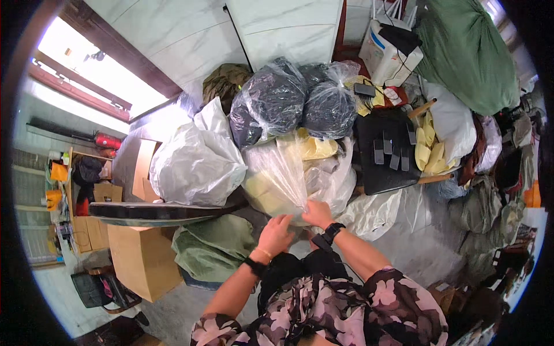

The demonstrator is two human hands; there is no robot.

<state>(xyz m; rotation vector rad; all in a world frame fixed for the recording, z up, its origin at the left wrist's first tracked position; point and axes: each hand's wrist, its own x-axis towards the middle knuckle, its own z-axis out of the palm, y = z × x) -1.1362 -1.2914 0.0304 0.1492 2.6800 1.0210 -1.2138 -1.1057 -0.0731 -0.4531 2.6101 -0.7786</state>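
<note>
A translucent plastic bag (281, 167) stands in front of me with pale yellow items inside. Its film is drawn into a gathered point toward my body. My right hand (318, 214) is closed on that gathered plastic. Just left and nearer to me, my left hand (274, 235) is beside the bag's near edge with its fingers loosely bent and apart; nothing shows in them. Against the bag's right side bulges more clear plastic (332, 181), with a yellow bundle (317, 148) above it.
Black bags in clear plastic (274, 89) are piled behind. A white sack (199, 161) lies left, beyond a dark-edged board (156, 212). Green cloth (213, 245) and a cardboard box (141, 259) are nearer. On the right, a black stool (375, 173) bears several small dark rectangular pieces.
</note>
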